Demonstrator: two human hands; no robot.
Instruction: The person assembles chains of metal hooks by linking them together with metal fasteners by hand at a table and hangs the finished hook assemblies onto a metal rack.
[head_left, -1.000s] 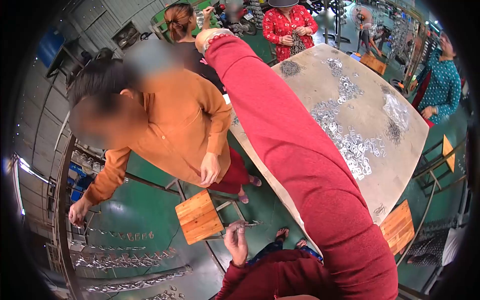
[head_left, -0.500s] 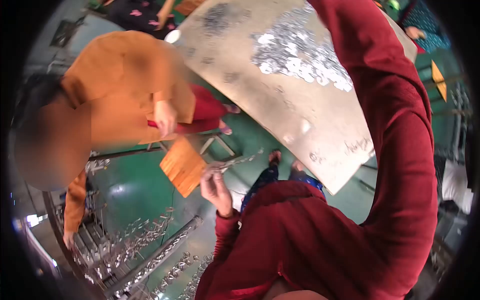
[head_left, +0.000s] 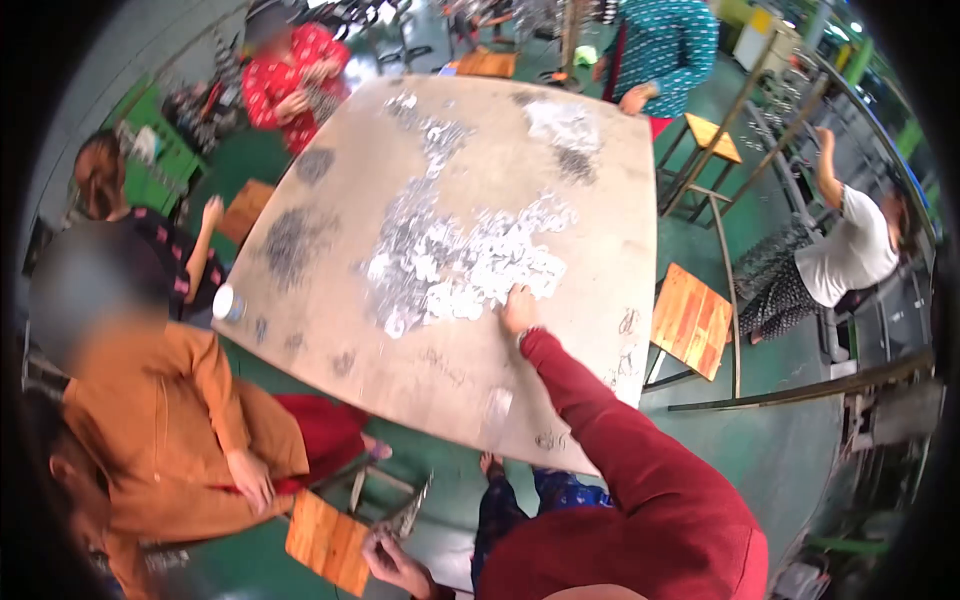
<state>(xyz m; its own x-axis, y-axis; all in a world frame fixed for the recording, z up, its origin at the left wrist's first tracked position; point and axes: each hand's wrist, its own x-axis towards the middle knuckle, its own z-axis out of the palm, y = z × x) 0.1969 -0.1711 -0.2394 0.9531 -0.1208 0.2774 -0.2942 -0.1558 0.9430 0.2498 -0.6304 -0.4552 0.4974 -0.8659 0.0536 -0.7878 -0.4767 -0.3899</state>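
Note:
A broad, loose heap of small flat shiny metal pieces (head_left: pixel 450 265) lies spread over the middle of the large table (head_left: pixel 330 210). My right hand (head_left: pixel 518 310) reaches across to the heap's near edge, its fingers bent and drawn together against the pieces. What sits between those fingertips is too small to make out. Low in the view, by the wooden stool, my left hand (head_left: pixel 393 562) is closed with its fingers pinched. A thin strand of small metal pieces (head_left: pixel 413 508) sticks up from it.
A person in an orange top (head_left: pixel 190 430) sits at my left; other people are around the table. A white cup (head_left: pixel 228 303) stands at the left edge. Wooden stools (head_left: pixel 325 542) stand close by at left and right (head_left: pixel 690 322). Metal rails (head_left: pixel 800 390) run along the right.
My view has swung up and over the table. My right hand, out of sight before, now shows at the heap. My left hand appears lower, still holding the strand.

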